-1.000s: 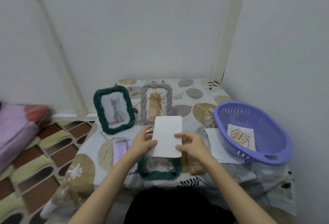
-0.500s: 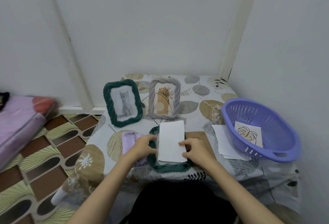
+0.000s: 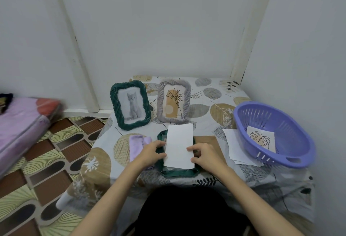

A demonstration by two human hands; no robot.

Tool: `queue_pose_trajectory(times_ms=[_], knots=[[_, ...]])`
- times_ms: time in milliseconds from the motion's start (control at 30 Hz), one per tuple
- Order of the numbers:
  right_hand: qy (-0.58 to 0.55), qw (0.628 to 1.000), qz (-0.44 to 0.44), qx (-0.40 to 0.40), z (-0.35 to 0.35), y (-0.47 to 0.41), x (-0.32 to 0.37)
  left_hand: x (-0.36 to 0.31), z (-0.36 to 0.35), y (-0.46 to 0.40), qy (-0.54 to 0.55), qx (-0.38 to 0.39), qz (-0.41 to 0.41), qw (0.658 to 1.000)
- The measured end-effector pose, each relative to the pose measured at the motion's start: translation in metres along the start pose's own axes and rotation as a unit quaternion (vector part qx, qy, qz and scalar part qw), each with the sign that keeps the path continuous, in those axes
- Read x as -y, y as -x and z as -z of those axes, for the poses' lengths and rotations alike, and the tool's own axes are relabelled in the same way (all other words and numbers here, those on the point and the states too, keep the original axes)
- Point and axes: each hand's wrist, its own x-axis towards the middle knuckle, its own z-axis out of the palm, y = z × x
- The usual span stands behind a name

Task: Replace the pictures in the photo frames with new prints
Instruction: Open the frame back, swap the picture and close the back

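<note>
A white print [image 3: 179,145], blank side up, lies on a dark green frame [image 3: 177,172] that rests face down at the table's near edge. My left hand [image 3: 152,152] pinches the print's left edge and my right hand [image 3: 203,154] pinches its right edge. A brown backing board [image 3: 210,141] lies just right of the frame, partly under my right hand. Behind stand a green frame with a cat picture [image 3: 130,105] and a grey frame with a plant print [image 3: 173,100].
A purple basket [image 3: 292,153] at the right holds a leaf print [image 3: 261,138]; white sheets [image 3: 233,144] lie beside it. A lilac cloth [image 3: 137,144] sits left of the frame. Walls close the table's back and right. A pink mattress [image 3: 20,127] lies on the floor at left.
The print came down from in front of my chest onto the face-down green frame, with both hands still on its edges. The camera view shifted slightly.
</note>
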Motion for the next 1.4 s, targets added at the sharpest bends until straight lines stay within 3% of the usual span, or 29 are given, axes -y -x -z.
queue_pose_trajectory(times_ms=[433, 633, 767, 900, 1167, 1400], knots=[[0.016, 0.999, 0.026, 0.033, -0.003, -0.005, -0.008, 0.004, 0.005, 0.006, -0.062, 0.07, -0.004, 0.996], [0.038, 0.997, 0.041, 0.051, -0.009, -0.006, -0.01, -0.003, 0.003, 0.006, -0.059, 0.037, -0.014, 0.997], [0.139, 0.988, 0.058, 0.034, -0.009, -0.007, -0.011, -0.004, 0.001, 0.0, -0.194, 0.039, -0.031, 0.98], [0.15, 0.984, 0.058, 0.072, -0.014, -0.009, -0.014, -0.006, 0.003, -0.002, -0.29, 0.04, -0.034, 0.955], [0.107, 0.989, 0.048, 0.09, -0.007, -0.013, -0.019, -0.003, 0.001, -0.003, -0.201, 0.033, 0.004, 0.979], [0.136, 0.989, 0.034, 0.043, -0.007, -0.016, -0.019, -0.003, -0.003, -0.009, -0.233, 0.027, -0.007, 0.972]])
